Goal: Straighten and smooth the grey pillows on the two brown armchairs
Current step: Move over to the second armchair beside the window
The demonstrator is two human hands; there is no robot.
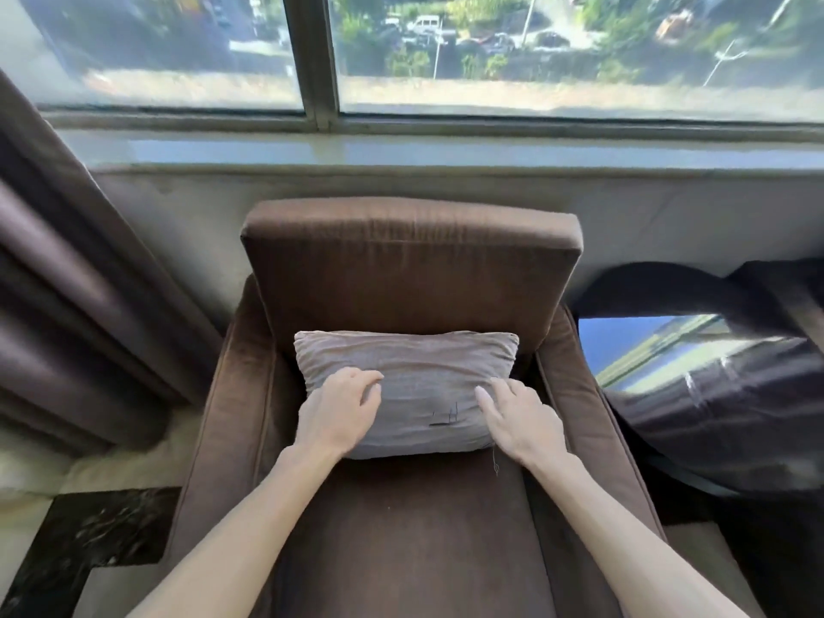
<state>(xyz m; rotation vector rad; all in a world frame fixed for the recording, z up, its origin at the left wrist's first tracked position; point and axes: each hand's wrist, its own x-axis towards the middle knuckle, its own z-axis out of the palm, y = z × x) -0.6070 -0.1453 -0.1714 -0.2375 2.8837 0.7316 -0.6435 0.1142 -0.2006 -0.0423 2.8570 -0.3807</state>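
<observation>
On the seat of the brown armchair (414, 541), propped against its backrest, we see the grey pillow (408, 385) lying lengthwise, its long edge parallel to the backrest. We note that the pillow sits roughly centred between the two armrests, with its fabric faintly creased and a small dark stitched mark near its lower right part. Our left hand (341, 410) rests palm-down on the left portion of the pillow, fingers loosely curled and spread over the fabric, pressing rather than clasping anything. Our right hand (519, 417) lies on the pillow's right end, fingers extended flat, likewise unclenched and holding nothing. Both forearms reach in from below the armchair's front edge. Behind the armchair we see a window (535, 60) with a pale sill; left of the armchair hangs a dark curtain (67, 283), and right of it stands a glossy dark table (713, 394).
</observation>
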